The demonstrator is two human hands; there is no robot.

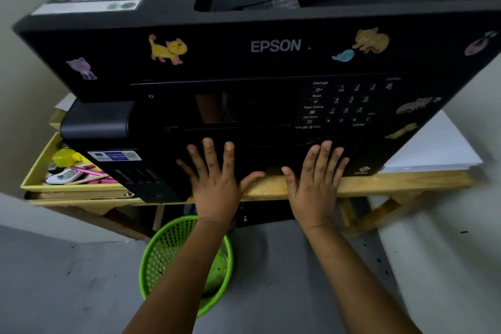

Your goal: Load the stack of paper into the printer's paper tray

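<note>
A large black Epson printer (pixel 271 62) with cat stickers stands on a wooden table (pixel 406 180). My left hand (pixel 214 179) and my right hand (pixel 315 179) lie flat with straight, spread fingers against the lower front of the printer, where the paper tray front (pixel 271 154) sits flush with the body. A stack of white paper (pixel 431 149) lies on the table to the right of the printer, partly hidden behind its corner.
A yellow box (pixel 35 173) holding a calculator, pens and a yellow bottle sits at the table's left. A green mesh wastebasket (pixel 173 247) stands on the grey floor under the table edge, between my forearms. Walls close in on both sides.
</note>
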